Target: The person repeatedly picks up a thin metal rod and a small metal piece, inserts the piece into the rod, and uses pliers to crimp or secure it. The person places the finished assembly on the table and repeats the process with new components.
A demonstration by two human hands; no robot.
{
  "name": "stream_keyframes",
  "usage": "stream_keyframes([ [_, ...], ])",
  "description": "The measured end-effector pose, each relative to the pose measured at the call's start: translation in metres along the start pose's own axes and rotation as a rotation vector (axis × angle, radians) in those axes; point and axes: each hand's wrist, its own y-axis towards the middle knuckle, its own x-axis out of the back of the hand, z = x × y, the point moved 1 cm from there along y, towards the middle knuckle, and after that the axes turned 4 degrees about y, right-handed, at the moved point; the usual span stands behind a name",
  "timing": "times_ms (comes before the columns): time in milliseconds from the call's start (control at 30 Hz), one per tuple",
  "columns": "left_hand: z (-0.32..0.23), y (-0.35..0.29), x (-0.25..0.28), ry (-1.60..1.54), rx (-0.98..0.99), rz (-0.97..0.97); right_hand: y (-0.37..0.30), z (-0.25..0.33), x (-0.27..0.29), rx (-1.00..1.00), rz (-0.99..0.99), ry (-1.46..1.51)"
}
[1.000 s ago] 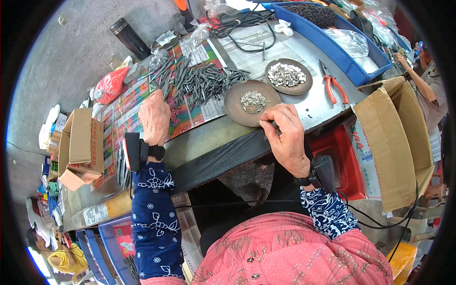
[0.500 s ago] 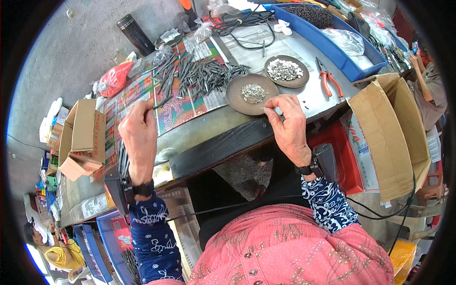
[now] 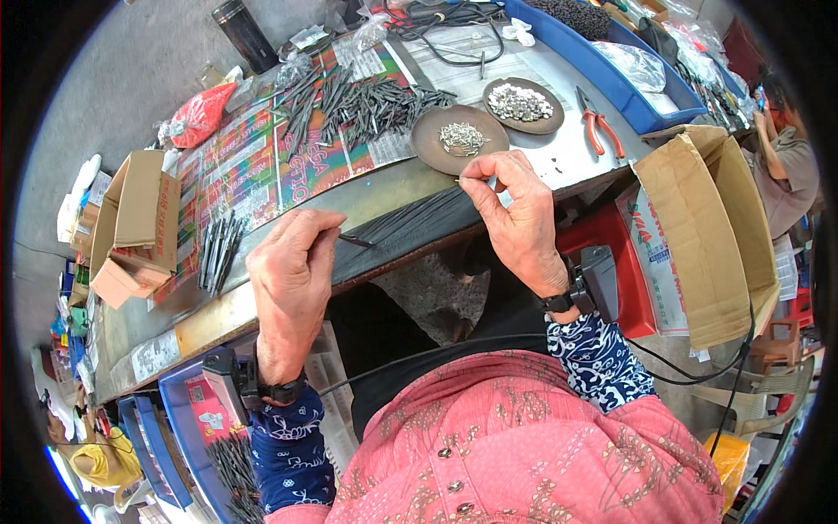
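Observation:
Between its thumb and fingertips my left hand (image 3: 292, 266) pinches a short thin black rod (image 3: 356, 241), held over the table's front edge. My right hand (image 3: 515, 205) is closed in a pinch on a tiny metal pin (image 3: 461, 181), just in front of a brown round dish (image 3: 426, 144). In that dish lies a heap of small metal pins (image 3: 463, 139). A second brown dish (image 3: 534, 128) behind it carries small white and silver pieces (image 3: 521, 102). A large pile of black rods (image 3: 375, 109) is spread on printed sheets beyond my hands. A smaller bundle of black rods (image 3: 221, 251) lies farther left.
Red-handled pliers (image 3: 599, 131) lie right of the dishes. A long blue tray (image 3: 642, 109) runs behind them. Cardboard boxes stand left (image 3: 135, 218) and right (image 3: 698, 244). Below the table's left side sits a blue bin (image 3: 188, 406) with black rods. Another person (image 3: 790, 162) is at far right.
My left hand has come right and toward me with the black rod, uncovering the small bundle. My right hand has shifted slightly left and up, still pinching.

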Motion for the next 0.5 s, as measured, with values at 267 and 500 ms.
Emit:
stream_keyframes([
  [267,0.008,-0.011,-0.030,-0.257,0.177,-0.107,-0.006,0.012,-0.004,-0.096,0.052,0.097],
  [500,0.018,-0.023,-0.053,-0.480,0.365,-0.218,-0.012,0.018,-0.017,-0.147,0.095,0.256],
])
